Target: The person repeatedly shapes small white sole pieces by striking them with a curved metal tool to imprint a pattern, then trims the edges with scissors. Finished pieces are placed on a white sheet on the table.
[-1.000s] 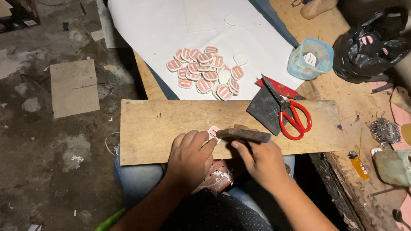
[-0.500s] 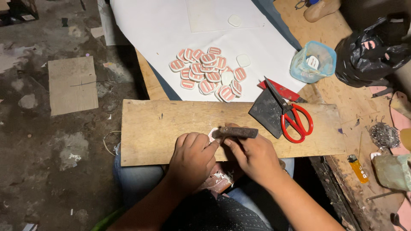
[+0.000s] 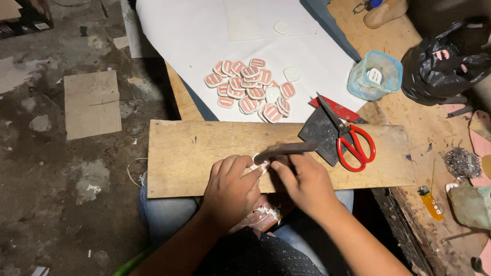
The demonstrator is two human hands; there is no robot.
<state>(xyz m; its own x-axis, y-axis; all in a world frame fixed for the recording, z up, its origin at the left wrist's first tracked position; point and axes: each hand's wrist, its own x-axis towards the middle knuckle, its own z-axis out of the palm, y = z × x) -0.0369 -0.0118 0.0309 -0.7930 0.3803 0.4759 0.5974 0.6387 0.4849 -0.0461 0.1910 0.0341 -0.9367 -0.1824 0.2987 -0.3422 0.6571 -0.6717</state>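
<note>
Left hand [image 3: 230,186] pinches small white-pink piece [image 3: 258,162] at frame centre on bare wooden board [image 3: 194,153]; right hand [image 3: 304,181] fingers clamp dark flat tool [image 3: 286,150]; board's left half open.

Under your hands you've got a bare wooden board [image 3: 194,158], pale, matt, grain showing, scuffed in spots. Your right hand [image 3: 307,186] grips a dark, dull tool [image 3: 286,149], worn-looking, no shine. Beside it, scissors [image 3: 353,143] with glossy red plastic handles and dull metal blades. Up top, smooth white paper [image 3: 194,36], matt, and a heap of small pink-and-white pieces [image 3: 250,89] with a slight sheen. To the right, a crinkled, glossy black plastic bag [image 3: 445,64] and a translucent blue plastic tub [image 3: 373,76].
</note>
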